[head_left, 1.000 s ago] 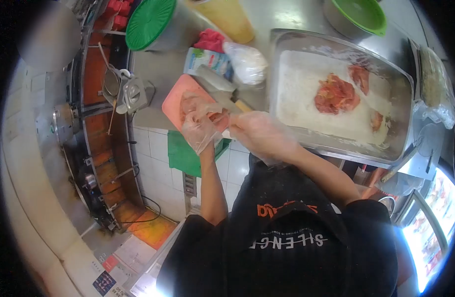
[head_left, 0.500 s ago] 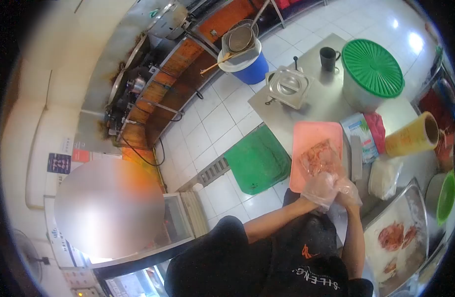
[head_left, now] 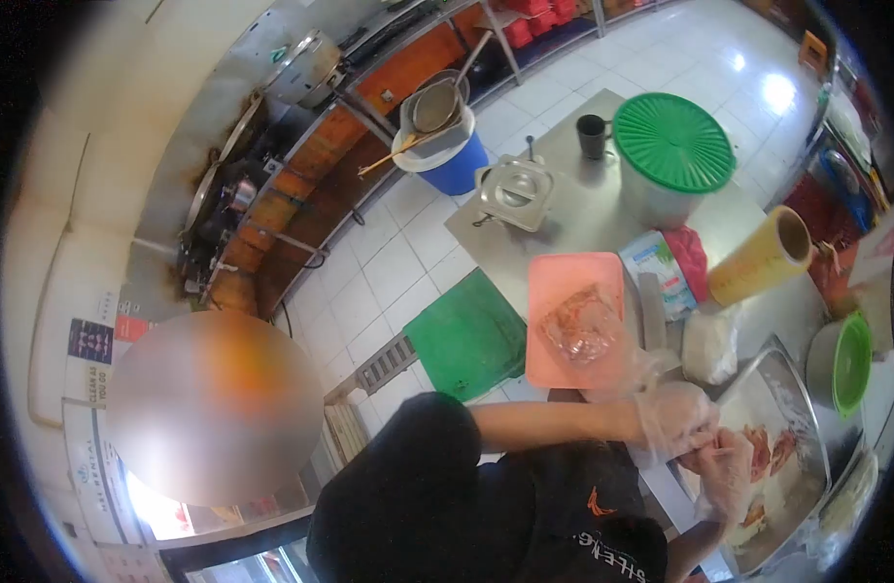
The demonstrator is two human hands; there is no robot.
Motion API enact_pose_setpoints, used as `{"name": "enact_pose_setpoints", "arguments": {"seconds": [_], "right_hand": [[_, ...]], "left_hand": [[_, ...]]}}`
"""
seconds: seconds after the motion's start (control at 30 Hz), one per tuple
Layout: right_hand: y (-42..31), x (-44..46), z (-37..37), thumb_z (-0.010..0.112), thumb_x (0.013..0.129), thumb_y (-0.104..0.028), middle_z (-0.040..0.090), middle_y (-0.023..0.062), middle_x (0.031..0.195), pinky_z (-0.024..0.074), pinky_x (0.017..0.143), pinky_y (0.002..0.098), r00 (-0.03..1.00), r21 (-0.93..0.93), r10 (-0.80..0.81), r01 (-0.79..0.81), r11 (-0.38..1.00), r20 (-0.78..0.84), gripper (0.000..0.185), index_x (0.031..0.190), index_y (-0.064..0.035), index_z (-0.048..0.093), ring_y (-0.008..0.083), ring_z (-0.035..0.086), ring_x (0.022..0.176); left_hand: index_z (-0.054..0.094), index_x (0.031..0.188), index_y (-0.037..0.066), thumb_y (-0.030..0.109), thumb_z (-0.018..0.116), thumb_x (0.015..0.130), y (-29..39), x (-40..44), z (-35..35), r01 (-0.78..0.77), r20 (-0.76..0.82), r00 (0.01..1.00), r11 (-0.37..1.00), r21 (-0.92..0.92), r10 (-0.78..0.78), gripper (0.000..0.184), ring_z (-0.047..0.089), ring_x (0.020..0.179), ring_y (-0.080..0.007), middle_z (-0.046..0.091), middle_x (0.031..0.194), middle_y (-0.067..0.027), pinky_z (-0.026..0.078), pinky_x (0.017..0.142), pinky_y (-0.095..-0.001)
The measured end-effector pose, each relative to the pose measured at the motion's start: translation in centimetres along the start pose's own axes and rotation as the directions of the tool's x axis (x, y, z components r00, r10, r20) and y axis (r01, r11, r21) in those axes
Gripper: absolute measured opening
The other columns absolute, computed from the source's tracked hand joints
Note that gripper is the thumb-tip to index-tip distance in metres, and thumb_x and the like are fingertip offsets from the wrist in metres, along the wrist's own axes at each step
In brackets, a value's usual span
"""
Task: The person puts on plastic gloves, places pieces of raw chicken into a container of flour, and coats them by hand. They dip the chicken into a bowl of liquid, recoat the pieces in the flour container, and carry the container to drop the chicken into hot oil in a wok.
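Observation:
My left hand (head_left: 678, 420), in a clear plastic glove, reaches over the near corner of the metal pan (head_left: 814, 413). Its fingers are closed and meet those of my right hand (head_left: 727, 474), also gloved and closed. Whatever sits between the fingertips, if anything, is too small to make out. White powder and reddish pieces of meat (head_left: 761, 452) lie in the pan just beyond my hands. On a pink tray (head_left: 549, 369) to the left rests a clear plastic bag of reddish meat (head_left: 583, 325), touched by neither hand. Loose clear plastic (head_left: 649, 369) shows between tray and hands.
On the steel table (head_left: 568, 209) stand a lidded steel container (head_left: 517, 192), a dark mug (head_left: 592, 136), a green-lidded tub (head_left: 672, 146), a film roll (head_left: 763, 257) and a white packet (head_left: 711, 345). A green bowl (head_left: 850, 364) stands right. A blue bucket (head_left: 457, 170) is on the floor.
Both hands have left the bag of meat on the pink tray and moved right, to the pan's near side. The view has shifted, so the table appears further left.

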State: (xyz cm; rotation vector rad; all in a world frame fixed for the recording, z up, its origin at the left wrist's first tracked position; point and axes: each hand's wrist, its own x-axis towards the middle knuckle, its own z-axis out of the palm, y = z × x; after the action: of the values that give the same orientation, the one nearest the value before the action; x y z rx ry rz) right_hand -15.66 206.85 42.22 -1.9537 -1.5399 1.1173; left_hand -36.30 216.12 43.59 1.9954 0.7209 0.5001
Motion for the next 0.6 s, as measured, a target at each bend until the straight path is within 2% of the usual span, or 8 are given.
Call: {"name": "enact_pose_setpoints", "arguments": {"seconds": [0.07,0.2,0.23,0.37,0.5,0.53,0.57,0.6], "right_hand": [[1.6,-2.2,-2.4,0.068,0.090,-0.023,0.067,0.0114,0.080,0.0499,0.067,0.0335,0.992,0.175,0.038,-0.017,0.984,-0.119,0.028,0.099,0.0038,0.070,0.0197,0.062,0.071],[2.9,-5.4,-6.2,0.065,0.094,-0.021,0.071,0.0109,0.088,0.0534,0.069,0.0349,0.938,0.515,0.163,0.019,0.857,-0.306,0.026,0.102,0.0032,0.070,0.0222,0.065,0.073],[4.1,-6.4,-6.2,0.064,0.095,-0.022,0.071,0.0122,0.088,0.0536,0.070,0.0366,0.912,0.491,0.181,0.025,0.871,-0.367,0.027,0.102,0.0031,0.070,0.0242,0.066,0.074],[9.6,-9.4,-4.2,0.059,0.098,-0.026,0.070,0.0176,0.087,0.0542,0.073,0.0436,0.782,0.124,0.180,-0.132,0.983,-0.597,0.031,0.104,0.0028,0.069,0.0320,0.067,0.079],[15.0,-10.1,-2.9,0.054,0.101,-0.029,0.070,0.0230,0.087,0.0547,0.076,0.0506,0.622,-0.476,-0.101,-0.474,0.741,-0.777,0.035,0.107,0.0025,0.068,0.0399,0.068,0.084],[12.9,-11.3,-6.5,0.053,0.102,-0.030,0.068,0.0256,0.088,0.0533,0.074,0.0512,0.661,-0.076,0.208,-0.373,0.925,-0.721,0.036,0.107,0.0034,0.067,0.0424,0.067,0.084],[12.2,-12.2,-8.8,0.052,0.102,-0.030,0.067,0.0281,0.089,0.0519,0.071,0.0517,0.723,0.371,0.436,-0.263,0.891,-0.535,0.038,0.106,0.0042,0.066,0.0449,0.065,0.085],[13.3,-13.0,-8.7,0.048,0.103,-0.030,0.066,0.0277,0.090,0.0505,0.072,0.0524,0.728,0.344,0.413,-0.255,0.904,-0.547,0.036,0.106,0.0017,0.065,0.0454,0.063,0.085]], "left_hand": [[0.062,0.102,0.002,0.023,0.063,0.086,-0.9,2.6,5.4,0.018,0.193,0.981,0.983,-0.181,0.018,0.027,0.063,0.097,-0.0431,0.063,0.108,-0.0243,0.046,0.084,-0.0502],[0.063,0.112,0.001,0.032,0.060,0.096,0.9,5.7,13.1,-0.134,-0.365,0.923,0.991,0.001,0.125,0.035,0.067,0.095,-0.0351,0.067,0.101,-0.0243,0.053,0.080,-0.0450],[0.060,0.120,-0.001,0.026,0.055,0.099,-0.2,6.6,17.1,0.121,-0.297,0.939,0.974,-0.190,-0.175,0.035,0.066,0.098,-0.0364,0.065,0.107,-0.0243,0.052,0.085,-0.0444],[0.059,0.121,-0.002,0.022,0.054,0.099,4.3,7.2,22.1,0.424,-0.011,0.895,0.860,-0.284,-0.445,0.032,0.064,0.099,-0.0384,0.065,0.107,-0.0243,0.051,0.086,-0.0452],[0.057,0.116,-0.001,0.015,0.054,0.097,5.4,8.8,25.8,0.182,0.000,0.982,0.933,0.309,-0.191,0.026,0.063,0.100,-0.0404,0.065,0.103,-0.0240,0.050,0.086,-0.0476],[0.057,0.114,-0.002,0.015,0.051,0.098,6.4,8.7,26.9,0.195,0.023,0.978,0.952,0.236,-0.206,0.024,0.063,0.097,-0.0413,0.064,0.102,-0.0252,0.051,0.084,-0.0473],[0.058,0.112,-0.003,0.014,0.049,0.100,7.6,8.9,27.4,0.224,0.033,0.972,0.960,0.169,-0.232,0.023,0.063,0.093,-0.0422,0.064,0.102,-0.0264,0.051,0.081,-0.0469],[0.058,0.111,-0.004,0.014,0.049,0.100,8.2,9.0,27.7,0.220,0.044,0.972,0.963,0.156,-0.230,0.023,0.063,0.091,-0.0423,0.064,0.103,-0.0266,0.052,0.080,-0.0462]]}}
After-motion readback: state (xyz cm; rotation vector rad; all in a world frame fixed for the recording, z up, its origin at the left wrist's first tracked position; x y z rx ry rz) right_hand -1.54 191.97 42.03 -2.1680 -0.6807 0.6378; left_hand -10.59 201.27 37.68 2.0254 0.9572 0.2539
